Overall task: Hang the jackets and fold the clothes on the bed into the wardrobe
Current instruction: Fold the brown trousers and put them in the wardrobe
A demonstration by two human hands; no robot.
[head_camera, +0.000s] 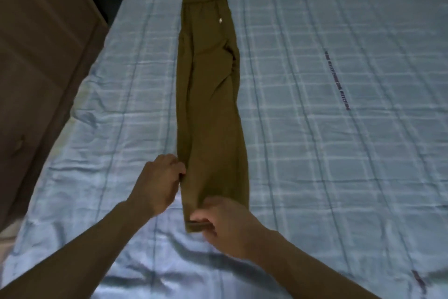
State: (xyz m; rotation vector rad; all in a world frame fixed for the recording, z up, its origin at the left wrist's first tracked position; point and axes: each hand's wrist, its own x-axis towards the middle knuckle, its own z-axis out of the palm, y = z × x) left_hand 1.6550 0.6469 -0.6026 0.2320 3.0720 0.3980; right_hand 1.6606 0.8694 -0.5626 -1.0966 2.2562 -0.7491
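A pair of olive-brown trousers (208, 95) lies lengthwise on the bed (315, 153), folded leg on leg, waistband at the far end and cuffs near me. My left hand (157, 182) pinches the left edge of the lower leg. My right hand (225, 223) grips the cuff end, its fingers curled round the hem. A small white tag shows near the waistband.
The bed carries a pale blue checked sheet, wrinkled near me, with a line of dark print (338, 80) at the right. A brown wooden wardrobe panel (41, 51) stands along the bed's left side.
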